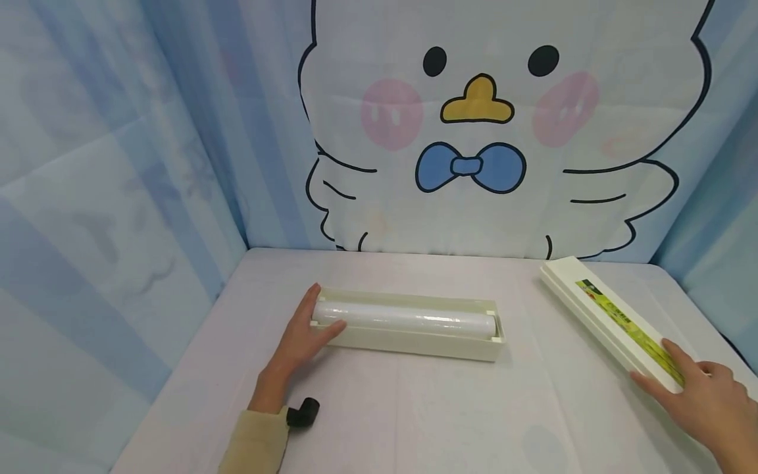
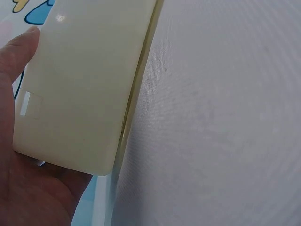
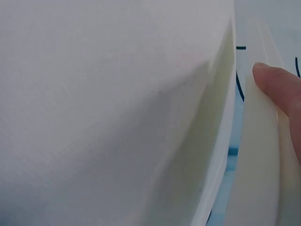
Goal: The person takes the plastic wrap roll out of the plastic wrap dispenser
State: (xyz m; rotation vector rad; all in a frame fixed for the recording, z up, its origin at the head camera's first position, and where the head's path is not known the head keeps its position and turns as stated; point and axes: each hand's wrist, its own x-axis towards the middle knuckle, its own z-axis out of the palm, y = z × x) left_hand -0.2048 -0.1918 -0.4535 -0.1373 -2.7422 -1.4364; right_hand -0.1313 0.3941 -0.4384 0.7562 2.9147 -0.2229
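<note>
A long cream box (image 1: 408, 342) lies on the table with a roll of clear plastic film (image 1: 403, 318) inside it. My left hand (image 1: 302, 336) grips the box's left end, thumb on the near wall and fingers at the far left corner. In the left wrist view, that box (image 2: 84, 89) fills the space beside my thumb. At the right, my right hand (image 1: 710, 395) holds the near end of a cream lid (image 1: 598, 309) with a yellow-green label strip (image 1: 628, 326). Up close, my right thumb (image 3: 280, 87) presses along the lid's side (image 3: 256, 160).
A pale cloth covers the table (image 1: 414, 408). Blue patterned curtains (image 1: 118, 197) hang at the left and right, and a cloth with a cartoon face (image 1: 474, 217) hangs behind. A small black device (image 1: 304, 413) sits at my left cuff (image 1: 254, 438).
</note>
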